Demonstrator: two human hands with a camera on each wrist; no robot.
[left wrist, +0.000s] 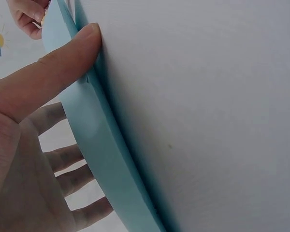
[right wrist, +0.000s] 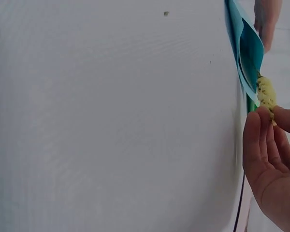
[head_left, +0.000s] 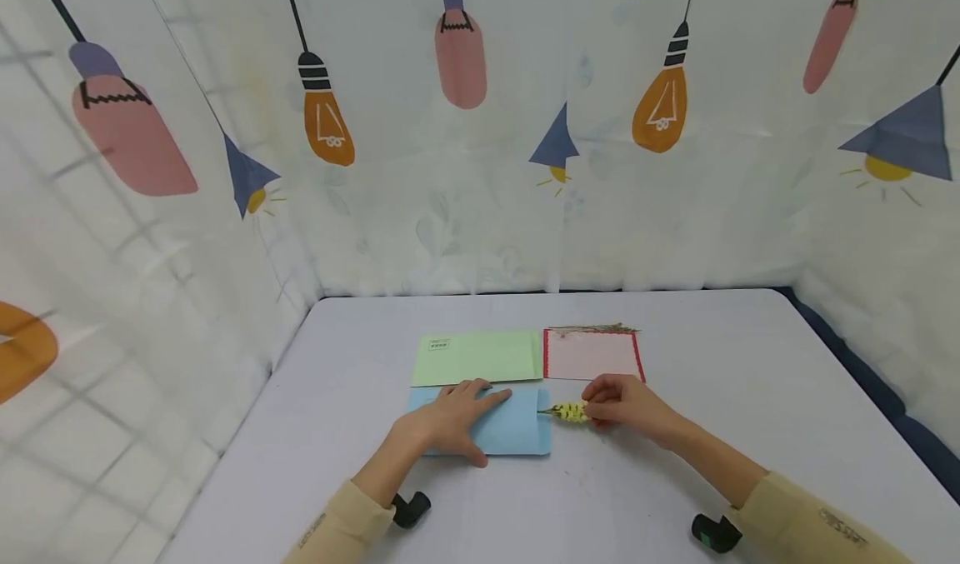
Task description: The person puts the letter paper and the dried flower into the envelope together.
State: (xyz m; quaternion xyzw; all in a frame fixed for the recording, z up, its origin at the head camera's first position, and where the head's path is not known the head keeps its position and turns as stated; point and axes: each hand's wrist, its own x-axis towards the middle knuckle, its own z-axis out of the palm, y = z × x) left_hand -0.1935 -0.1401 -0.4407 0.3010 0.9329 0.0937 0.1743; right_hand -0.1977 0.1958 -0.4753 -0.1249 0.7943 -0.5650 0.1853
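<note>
My left hand [head_left: 452,422] lies spread across a light blue envelope [head_left: 517,431], fingers over its top and thumb at the near edge. In the left wrist view the thumb [left wrist: 63,67] presses that edge and the fingers stay fairly straight. My right hand [head_left: 626,406] pinches a yellow flower sprig [head_left: 570,412] at its blossom end, between thumb and fingertips. The thin stem points left into the envelope's right-hand mouth, which gapes in the right wrist view beside the blossom [right wrist: 266,92]. How far the stem reaches inside is hidden.
Behind the blue envelope lies a light green envelope [head_left: 480,357]. To its right is a pink envelope with red edging [head_left: 592,354], with dried sprigs [head_left: 600,328] along its far edge. Small crumbs dot the white table [head_left: 712,364]. A patterned curtain hangs around it.
</note>
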